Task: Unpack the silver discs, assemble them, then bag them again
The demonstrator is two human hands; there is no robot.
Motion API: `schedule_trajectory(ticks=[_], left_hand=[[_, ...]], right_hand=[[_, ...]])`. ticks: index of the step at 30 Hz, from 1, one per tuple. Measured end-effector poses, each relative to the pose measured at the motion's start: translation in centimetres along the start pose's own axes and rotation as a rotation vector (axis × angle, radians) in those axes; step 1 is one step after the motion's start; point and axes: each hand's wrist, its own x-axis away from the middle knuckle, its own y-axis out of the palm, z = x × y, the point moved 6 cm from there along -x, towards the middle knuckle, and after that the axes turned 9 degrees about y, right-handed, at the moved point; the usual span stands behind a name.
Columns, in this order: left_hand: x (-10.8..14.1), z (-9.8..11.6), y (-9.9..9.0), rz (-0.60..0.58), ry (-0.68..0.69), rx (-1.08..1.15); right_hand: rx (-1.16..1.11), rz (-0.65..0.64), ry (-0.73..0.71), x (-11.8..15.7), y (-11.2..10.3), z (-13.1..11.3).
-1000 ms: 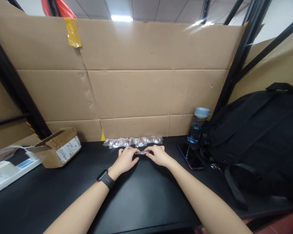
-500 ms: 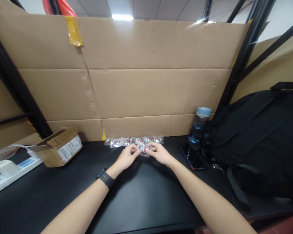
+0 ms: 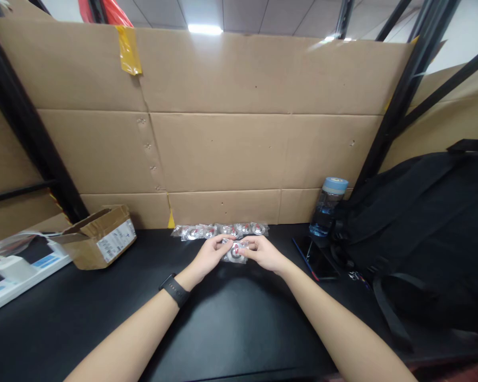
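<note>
A small clear plastic packet (image 3: 235, 253) with a round silvery item and a red mark inside is pinched between both hands, just above the black table. My left hand (image 3: 209, 255) grips its left edge with thumb and fingers, and a dark watch is on that wrist. On the other side, my right hand (image 3: 265, 253) holds the right edge, thumb in front. Directly behind them lies a row of several similar clear packets (image 3: 195, 232) with round shiny contents. What the round items are is too small to tell.
An open cardboard box (image 3: 107, 239) and a white power strip (image 3: 27, 276) stand at left. On the right are a phone (image 3: 316, 258), a water bottle (image 3: 327, 207) and a black backpack (image 3: 422, 228). A cardboard panel (image 3: 219, 151) rises behind the table (image 3: 223, 323).
Both hands have brought the packet slightly nearer to me, away from the row, and its front now faces me more plainly. The whole view has shifted slightly.
</note>
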Motion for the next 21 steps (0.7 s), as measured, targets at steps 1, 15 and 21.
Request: schedule_trajectory(ticks=[1, 15, 21], left_hand=[[0.0, 0.0, 0.0, -0.006, 0.005, -0.01], [-0.1, 0.6, -0.1, -0.003, 0.098, -0.109], [0.0, 0.3, -0.5, 0.096, 0.1, -0.229]], right_hand=[[0.0, -0.011, -0.003, 0.0, 0.1, -0.1], [0.008, 0.007, 0.019, 0.2, 0.5, -0.4], [-0.048, 0.016, 0.085, 0.1, 0.6, 0.6]])
